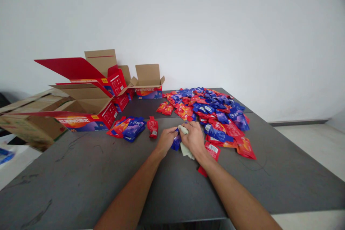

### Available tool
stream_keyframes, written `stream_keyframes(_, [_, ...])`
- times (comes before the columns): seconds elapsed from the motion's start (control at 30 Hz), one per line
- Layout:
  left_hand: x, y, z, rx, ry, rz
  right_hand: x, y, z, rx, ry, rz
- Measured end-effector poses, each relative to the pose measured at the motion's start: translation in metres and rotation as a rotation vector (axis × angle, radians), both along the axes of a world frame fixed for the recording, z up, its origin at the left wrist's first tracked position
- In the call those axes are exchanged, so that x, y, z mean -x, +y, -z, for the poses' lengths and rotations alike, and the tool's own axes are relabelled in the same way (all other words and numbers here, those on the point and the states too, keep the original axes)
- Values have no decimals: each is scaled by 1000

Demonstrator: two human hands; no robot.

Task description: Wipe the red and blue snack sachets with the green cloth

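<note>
My left hand [166, 141] is closed on a blue pouch [176, 143] just above the dark table, near its middle. Against that pouch my right hand [193, 136] presses a pale, crumpled cloth [186, 151], its fingers wrapped round it. A single red pouch [152, 127] lies to the left of my hands. Farther left is a small stack of red and blue pouches [132, 128]. Another red pouch [212, 151] lies partly under my right forearm. Beyond and to the right of my hands spreads a large heap of red and blue pouches [215, 107].
Open printed cartons [88, 120] stand at the left of the table [107, 172]. Another open carton [148, 91] is at the back by the wall. Brown cardboard boxes [35, 122] sit past the left edge, beside a white surface [23, 156].
</note>
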State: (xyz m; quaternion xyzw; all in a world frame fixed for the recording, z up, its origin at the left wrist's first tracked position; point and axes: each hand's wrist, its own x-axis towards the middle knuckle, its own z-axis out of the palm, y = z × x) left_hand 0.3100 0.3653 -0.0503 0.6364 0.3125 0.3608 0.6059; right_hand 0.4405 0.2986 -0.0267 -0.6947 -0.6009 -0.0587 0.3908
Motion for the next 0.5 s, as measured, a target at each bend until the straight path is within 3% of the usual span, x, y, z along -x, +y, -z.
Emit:
stream_keyframes(0.13, [-1,0,2,11,10,10,-4,1,2,-28,10,46])
stream_keyframes(0.33, [3,9,6,14,-61,-31,6,2,7,29,12,-113])
stream_keyframes(0.5, [2,7,7,95,-85,-4,-3,4,7,-19,72,18])
